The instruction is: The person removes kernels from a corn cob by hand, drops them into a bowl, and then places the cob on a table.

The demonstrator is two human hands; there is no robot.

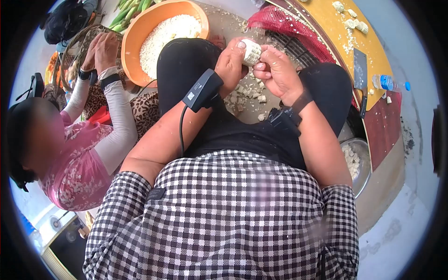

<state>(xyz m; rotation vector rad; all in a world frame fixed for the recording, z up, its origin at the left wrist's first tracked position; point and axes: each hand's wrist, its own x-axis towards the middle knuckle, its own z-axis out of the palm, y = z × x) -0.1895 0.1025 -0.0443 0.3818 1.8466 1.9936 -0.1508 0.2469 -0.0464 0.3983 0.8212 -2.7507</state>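
A short piece of white corn cob (252, 52) is held up between my two hands, above the gap between my knees. My left hand (232, 60) has its fingers wrapped round the cob's left side, thumb on top. At the cob's right side, my right hand (279, 70) is closed, with thumb and forefinger pressed against the kernels. Below the hands, cob pieces and loose kernels (254, 93) lie scattered on the floor. An orange basin (127, 51) full of white kernels (170, 39) stands beyond my left knee.
A co-worker (79, 144) sits close on the left, hands raised near the basin. On the right are a yellow board (373, 28) with a cleaver (360, 70), a water bottle (386, 82) and a metal bowl (368, 170). A red mesh bag (294, 28) and green husks (130, 11) lie ahead.
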